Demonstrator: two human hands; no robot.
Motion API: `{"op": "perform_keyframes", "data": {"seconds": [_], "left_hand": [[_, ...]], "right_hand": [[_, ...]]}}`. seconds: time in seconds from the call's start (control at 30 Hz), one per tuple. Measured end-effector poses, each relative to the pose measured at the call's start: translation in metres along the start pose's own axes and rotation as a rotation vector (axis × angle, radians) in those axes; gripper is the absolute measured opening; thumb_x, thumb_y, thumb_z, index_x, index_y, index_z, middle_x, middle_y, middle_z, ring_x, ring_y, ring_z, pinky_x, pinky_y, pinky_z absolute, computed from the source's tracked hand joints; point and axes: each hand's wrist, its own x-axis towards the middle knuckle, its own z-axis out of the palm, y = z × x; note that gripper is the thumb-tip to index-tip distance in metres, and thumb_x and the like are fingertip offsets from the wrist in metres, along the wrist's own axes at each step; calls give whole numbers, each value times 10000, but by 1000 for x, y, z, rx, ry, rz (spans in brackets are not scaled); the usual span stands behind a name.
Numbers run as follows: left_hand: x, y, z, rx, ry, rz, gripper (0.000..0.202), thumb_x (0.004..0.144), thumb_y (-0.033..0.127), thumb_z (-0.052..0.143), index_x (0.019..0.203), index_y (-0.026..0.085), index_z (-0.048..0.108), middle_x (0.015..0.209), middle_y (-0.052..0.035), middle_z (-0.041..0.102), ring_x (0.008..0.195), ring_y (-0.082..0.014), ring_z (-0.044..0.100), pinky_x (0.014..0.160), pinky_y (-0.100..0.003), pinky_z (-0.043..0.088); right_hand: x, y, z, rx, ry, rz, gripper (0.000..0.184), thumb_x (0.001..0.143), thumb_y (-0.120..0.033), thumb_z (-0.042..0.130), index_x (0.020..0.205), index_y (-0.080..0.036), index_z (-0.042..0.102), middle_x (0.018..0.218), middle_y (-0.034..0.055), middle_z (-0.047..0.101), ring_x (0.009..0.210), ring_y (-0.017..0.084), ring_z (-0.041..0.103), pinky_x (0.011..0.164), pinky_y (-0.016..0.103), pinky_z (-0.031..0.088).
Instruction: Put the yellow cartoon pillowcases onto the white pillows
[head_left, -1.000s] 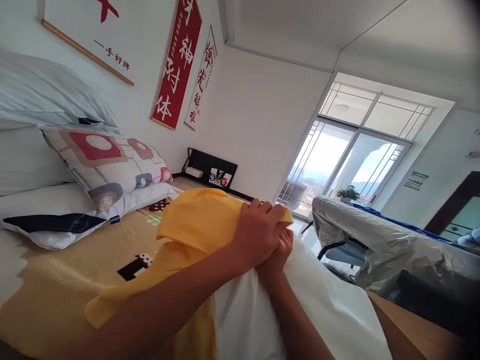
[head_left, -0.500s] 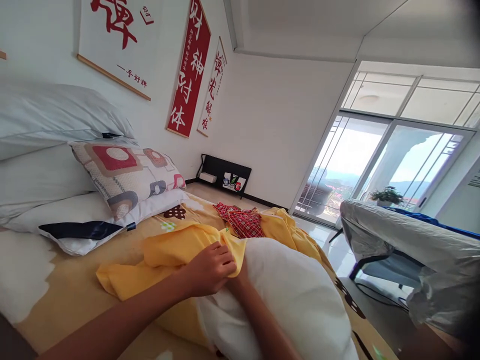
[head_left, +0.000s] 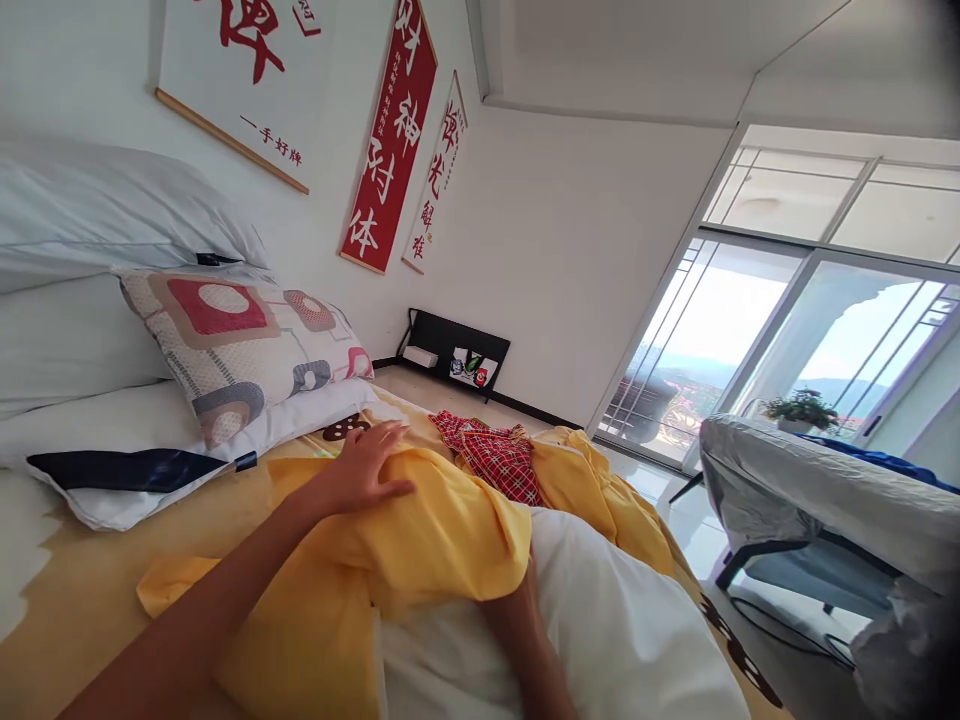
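Note:
A yellow pillowcase (head_left: 420, 520) is spread over the bed and drapes across one end of a plump white pillow (head_left: 615, 600). My left hand (head_left: 367, 468) rests on the far side of the yellow cloth, its fingers stretched out and apart. The wrist of my right hand (head_left: 514, 605) goes in under the pillowcase beside the white pillow. Yellow cloth hides the fingers of that hand, so its grip does not show.
On the tan bedspread (head_left: 247, 500) lies a red plaid cloth (head_left: 499, 460), near more yellow fabric (head_left: 600, 490). A patterned pillow (head_left: 247, 350) leans on white pillows at the left. A plastic-covered table (head_left: 817, 490) and a chair (head_left: 817, 575) stand at the right.
My left hand has let go of the pillowcase edge, moved up and left, and opened. The yellow cloth now reaches further right over my right hand, hiding its fingers.

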Motion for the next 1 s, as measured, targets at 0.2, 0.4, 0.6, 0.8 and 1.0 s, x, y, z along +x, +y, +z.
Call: {"op": "perform_keyframes", "data": {"seconds": [0.2,0.4,0.6,0.8,1.0], "left_hand": [[-4,-18,31,-136,-10,34,416,855,560,536,1004,176,597,996,-59,653,928,-219,568,896,-348,399],[-7,19,-2,-179,166,288,353,964,420,387,737,192,532,743,-9,575,740,-165,500,767,-295,377],[-15,42,-14,-162,259,452,298,947,333,408,707,182,502,694,-22,559,680,-159,471,702,-298,353],[-29,85,-33,-119,239,580,345,940,337,427,631,184,427,628,-8,536,617,-141,452,699,-311,336],[-45,96,-72,-9,-8,486,385,962,342,401,619,176,457,608,0,537,632,-146,484,756,-307,350]], "right_hand": [[-16,-16,-23,-40,164,-259,223,791,-182,470,669,-245,646,694,43,693,799,230,653,917,443,422],[-42,-33,-70,-78,-57,-309,187,765,-267,459,759,-246,645,870,49,704,932,243,618,1013,467,357],[-22,-3,-172,179,-385,-53,274,708,-210,467,874,-215,685,1003,82,687,1014,249,599,931,394,445],[39,-3,-169,406,135,64,200,797,-345,518,788,-210,664,787,47,674,745,193,604,699,329,488],[72,-59,-135,315,-572,-253,496,848,-378,560,1331,-268,542,1367,37,560,1241,216,513,1077,382,358]]}}
